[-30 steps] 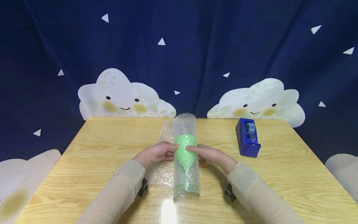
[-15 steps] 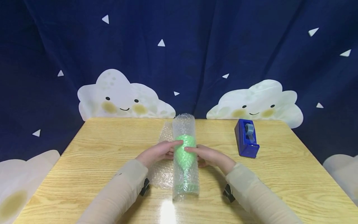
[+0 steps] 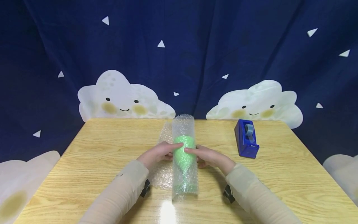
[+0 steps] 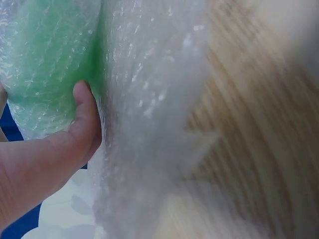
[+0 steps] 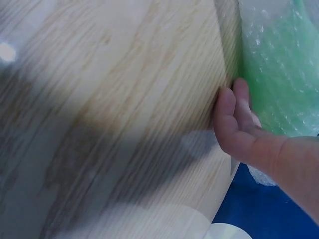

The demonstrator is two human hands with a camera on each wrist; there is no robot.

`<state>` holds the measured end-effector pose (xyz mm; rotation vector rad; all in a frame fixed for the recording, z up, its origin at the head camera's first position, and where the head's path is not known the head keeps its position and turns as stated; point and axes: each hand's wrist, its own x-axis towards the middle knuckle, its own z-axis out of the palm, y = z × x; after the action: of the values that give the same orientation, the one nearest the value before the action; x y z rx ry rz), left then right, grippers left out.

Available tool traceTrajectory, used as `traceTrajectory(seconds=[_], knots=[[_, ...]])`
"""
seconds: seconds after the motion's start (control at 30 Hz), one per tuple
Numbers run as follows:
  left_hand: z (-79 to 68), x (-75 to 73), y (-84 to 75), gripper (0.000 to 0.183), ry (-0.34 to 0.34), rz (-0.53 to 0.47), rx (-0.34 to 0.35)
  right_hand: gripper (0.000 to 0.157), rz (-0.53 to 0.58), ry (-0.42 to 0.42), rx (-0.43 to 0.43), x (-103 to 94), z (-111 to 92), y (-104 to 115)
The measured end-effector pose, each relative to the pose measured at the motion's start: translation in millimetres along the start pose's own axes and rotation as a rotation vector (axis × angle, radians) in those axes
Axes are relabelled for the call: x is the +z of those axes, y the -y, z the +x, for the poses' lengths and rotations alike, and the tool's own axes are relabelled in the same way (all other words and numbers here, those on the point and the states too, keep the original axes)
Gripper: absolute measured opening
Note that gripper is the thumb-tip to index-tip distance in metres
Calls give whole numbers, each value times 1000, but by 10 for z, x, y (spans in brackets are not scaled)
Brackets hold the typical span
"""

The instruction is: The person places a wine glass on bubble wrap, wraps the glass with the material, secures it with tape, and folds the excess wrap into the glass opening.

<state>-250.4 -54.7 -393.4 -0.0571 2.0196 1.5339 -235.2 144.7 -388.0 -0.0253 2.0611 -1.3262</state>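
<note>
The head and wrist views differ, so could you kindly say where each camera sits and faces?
Head: on the head, facing forward and down at the green tapered object in clear bubble wrap on the pale wooden table; left hand, right hand and cream sleeves show.
Left wrist: on that wrist, facing the green tapered object and flat bubble-wrap flap; part of the left hand shows.
Right wrist: on that wrist, facing the green tapered object and table; part of the right hand shows.
Both wrist views share the dark blue backdrop.

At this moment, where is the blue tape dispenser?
In the head view, the blue tape dispenser is on the table, to the right of the right hand, near the far edge.
</note>
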Motion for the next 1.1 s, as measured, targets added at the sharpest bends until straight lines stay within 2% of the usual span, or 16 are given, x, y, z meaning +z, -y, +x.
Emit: traceTrajectory(seconds=[0.17, 0.4, 0.83, 0.9, 0.97, 1.1], knots=[[24, -21, 24, 53, 5, -55, -1, 81, -14, 3, -7, -2, 7, -7], [32, -74, 51, 46, 46, -107, -18, 80, -36, 19, -5, -1, 10, -1], [31, -102, -5, 43, 64, -101, -63, 73, -35, 31, -13, 10, 35, 0], [6, -97, -26, 44, 50, -73, -61, 71, -39, 37, -16, 17, 44, -5], [-37, -98, -64, 45, 28, -5, -58, 69, -35, 40, -17, 27, 49, -4], [-104, -100, -151, 45, -25, 233, -58, 68, -34, 46, -19, 47, 50, 12]])
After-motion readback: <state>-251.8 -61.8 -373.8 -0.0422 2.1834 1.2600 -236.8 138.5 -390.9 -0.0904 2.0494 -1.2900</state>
